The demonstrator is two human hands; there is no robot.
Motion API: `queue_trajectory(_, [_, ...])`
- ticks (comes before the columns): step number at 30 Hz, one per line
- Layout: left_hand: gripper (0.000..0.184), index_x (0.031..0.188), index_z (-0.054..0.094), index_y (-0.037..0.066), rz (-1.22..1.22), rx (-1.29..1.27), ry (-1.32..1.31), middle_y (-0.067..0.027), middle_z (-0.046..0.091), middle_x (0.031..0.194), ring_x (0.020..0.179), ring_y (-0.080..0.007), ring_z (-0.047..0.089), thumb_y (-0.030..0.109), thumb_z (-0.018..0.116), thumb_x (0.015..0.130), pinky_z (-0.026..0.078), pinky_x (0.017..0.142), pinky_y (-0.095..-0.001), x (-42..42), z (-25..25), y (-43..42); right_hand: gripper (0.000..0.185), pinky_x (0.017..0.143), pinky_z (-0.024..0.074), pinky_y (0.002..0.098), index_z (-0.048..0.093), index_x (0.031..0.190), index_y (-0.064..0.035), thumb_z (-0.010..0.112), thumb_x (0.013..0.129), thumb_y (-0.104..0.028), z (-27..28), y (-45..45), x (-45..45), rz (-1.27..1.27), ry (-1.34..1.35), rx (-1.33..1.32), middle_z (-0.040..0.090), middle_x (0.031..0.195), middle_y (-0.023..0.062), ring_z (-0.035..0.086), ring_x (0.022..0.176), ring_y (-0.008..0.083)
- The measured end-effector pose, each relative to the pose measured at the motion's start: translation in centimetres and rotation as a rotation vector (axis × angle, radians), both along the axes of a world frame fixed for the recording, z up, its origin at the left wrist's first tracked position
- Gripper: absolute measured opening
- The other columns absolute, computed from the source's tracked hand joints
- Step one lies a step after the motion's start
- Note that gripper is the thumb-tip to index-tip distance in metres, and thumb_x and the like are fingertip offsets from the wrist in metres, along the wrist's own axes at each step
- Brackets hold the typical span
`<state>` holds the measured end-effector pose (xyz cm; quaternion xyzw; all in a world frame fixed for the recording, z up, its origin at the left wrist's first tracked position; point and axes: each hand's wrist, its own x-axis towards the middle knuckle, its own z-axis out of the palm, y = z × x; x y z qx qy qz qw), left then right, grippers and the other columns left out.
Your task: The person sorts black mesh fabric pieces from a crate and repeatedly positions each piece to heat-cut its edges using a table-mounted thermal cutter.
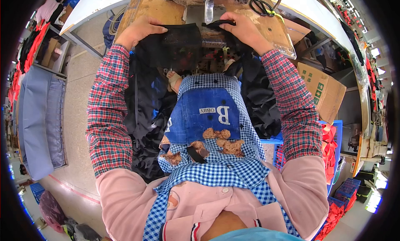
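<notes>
My left hand [143, 30] pinches the edge of a black fabric piece [181, 39] between thumb and fingers; the fabric spans toward the middle and hangs over the table's front edge. With its fingers closed, my right hand [243, 30] grips a black fabric strip [218, 23], which trails down below the hand. A narrow gap shows between the two pieces; whether they join lower down I cannot tell. Just beyond them is the sewing machine's metal plate [196, 15], with a clear upright part [209, 9] above it.
Black-handled scissors [262, 8] lie right of the machine on the worn wooden table [156, 7]. Heaps of black fabric [146, 99] hang either side of my lap. A cardboard box [321, 91] and a blue crate [277, 155] with red fabric [329, 147] stand at the right.
</notes>
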<state>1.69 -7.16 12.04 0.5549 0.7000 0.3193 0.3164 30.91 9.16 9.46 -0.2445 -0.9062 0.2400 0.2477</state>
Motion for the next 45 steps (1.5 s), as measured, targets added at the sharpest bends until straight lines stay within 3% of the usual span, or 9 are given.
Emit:
queue_trajectory(22, [0.031,0.1,0.068,0.0,-0.038,0.003,0.011,-0.0029,0.066,0.089,0.084,-0.0116,0.059,0.023,0.071,0.08,0.044,0.079,-0.0233,-0.3,0.1,-0.3,0.021,0.078,0.0459,0.0322,0.062,0.1,-0.0052,0.064,0.085,-0.019,-0.5,-0.7,0.0,-0.015,0.064,0.082,0.064,0.086,0.0094,0.06,0.083,0.0207])
queue_trajectory(25, [0.031,0.099,0.068,-0.001,-0.023,-0.011,-0.016,-0.0035,0.066,0.089,0.084,-0.013,0.059,0.023,0.071,0.08,0.044,0.079,-0.0249,-0.7,-0.3,-0.2,0.021,0.074,0.048,0.0369,0.064,0.098,-0.0093,0.067,0.08,-0.021,-1.0,-0.6,0.3,-0.03,0.134,0.116,0.065,0.088,0.0136,0.062,0.085,0.0309])
queue_trajectory(28, [0.031,0.097,0.068,-0.003,0.0,0.06,0.056,-0.0041,0.066,0.087,0.083,-0.0139,0.058,0.023,0.07,0.08,0.044,0.078,-0.0269,0.0,-0.4,-0.8,0.021,0.074,0.0481,0.0344,0.066,0.098,-0.0089,0.068,0.08,-0.02,-0.2,-0.8,3.5,-0.051,0.102,-0.005,0.065,0.085,0.0128,0.062,0.082,0.0275])
queue_trajectory(30, [0.031,0.097,0.067,-0.003,-0.006,0.118,0.16,-0.0037,0.065,0.085,0.081,-0.0131,0.057,0.024,0.069,0.081,0.044,0.076,-0.0271,0.5,-0.4,-1.9,0.025,0.078,0.0467,0.0277,0.064,0.102,-0.002,0.068,0.084,-0.019,0.0,0.9,7.9,-0.063,0.167,0.166,0.066,0.091,0.0044,0.06,0.085,0.0146])
queue_trajectory(31, [0.032,0.097,0.066,-0.004,-0.019,0.137,0.22,-0.0034,0.065,0.084,0.08,-0.0125,0.057,0.024,0.069,0.082,0.044,0.075,-0.0271,0.2,-0.6,-2.7,0.025,0.08,0.0459,0.0263,0.064,0.103,-0.0001,0.067,0.084,-0.016,2.5,-1.2,10.2,-0.208,0.147,0.019,0.065,0.093,0.0045,0.058,0.087,0.0114])
queue_trajectory(33, [0.033,0.097,0.066,-0.004,-0.028,0.118,0.237,-0.0029,0.064,0.083,0.078,-0.0116,0.056,0.026,0.068,0.083,0.045,0.073,-0.0268,0.3,-1.0,-4.4,0.028,0.084,0.0454,0.0266,0.064,0.105,0.0004,0.068,0.083,-0.017,3.6,2.4,16.4,-0.266,0.023,0.014,0.066,0.097,0.006,0.059,0.093,0.0137])
queue_trajectory(37, [0.03,0.099,0.065,-0.002,0.017,0.035,0.063,0.0012,0.062,0.079,0.073,-0.0071,0.055,0.024,0.066,0.086,0.045,0.067,-0.0233,2.1,-1.5,-9.3,0.032,0.086,0.046,0.0283,0.06,0.116,-0.0054,0.063,0.087,-0.019,4.7,2.7,21.2,-0.61,-0.096,0.643,0.065,0.105,0.0046,0.06,0.098,0.0159])
queue_trajectory(41, [0.023,0.1,0.064,0.0,0.074,0.008,-0.154,0.0052,0.059,0.077,0.068,-0.0029,0.052,0.02,0.065,0.088,0.043,0.061,-0.0195,4.8,-2.1,-12.3,0.027,0.076,0.0494,0.0241,0.059,0.118,-0.0065,0.053,0.094,-0.017,3.0,0.9,14.3,-0.129,0.21,-0.473,0.062,0.094,0.0023,0.06,0.085,0.0101])
queue_trajectory(45, [0.023,0.099,0.063,-0.003,0.078,0.078,-0.194,0.0056,0.058,0.074,0.063,-0.0027,0.05,0.019,0.061,0.091,0.041,0.058,-0.0195,6.8,-3.3,-14.3,0.034,0.065,0.0513,0.0215,0.059,0.118,-0.0066,0.057,0.092,-0.029,0.7,-0.4,3.9,0.05,0.134,-0.755,0.062,0.089,0.0032,0.06,0.075,0.0091])
